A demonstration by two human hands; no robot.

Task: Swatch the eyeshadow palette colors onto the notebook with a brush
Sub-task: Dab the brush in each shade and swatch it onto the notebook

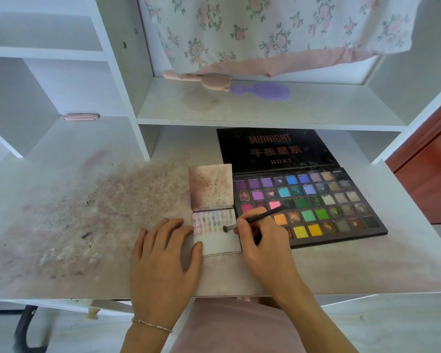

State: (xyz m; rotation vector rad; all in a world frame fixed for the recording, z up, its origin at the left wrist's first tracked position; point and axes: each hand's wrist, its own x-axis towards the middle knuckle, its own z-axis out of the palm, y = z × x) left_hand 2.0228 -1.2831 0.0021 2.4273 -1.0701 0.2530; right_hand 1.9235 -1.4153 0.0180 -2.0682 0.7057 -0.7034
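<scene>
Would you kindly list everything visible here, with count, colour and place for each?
notebook: one, white pages with faint swatches, open on the desk left of the palette
eyeshadow palette: one, black, many-coloured pans, open, right of the notebook
brush: one, dark, tip on the page
desk: one, white, powder-stained
pink hairbrush: one, on the shelf
purple hairbrush: one, beside the pink one
floral cloth: one, hanging above the shelf
bracelet: one, left wrist
left hand: flat, holding the notebook steady
right hand: grips the brush
</scene>
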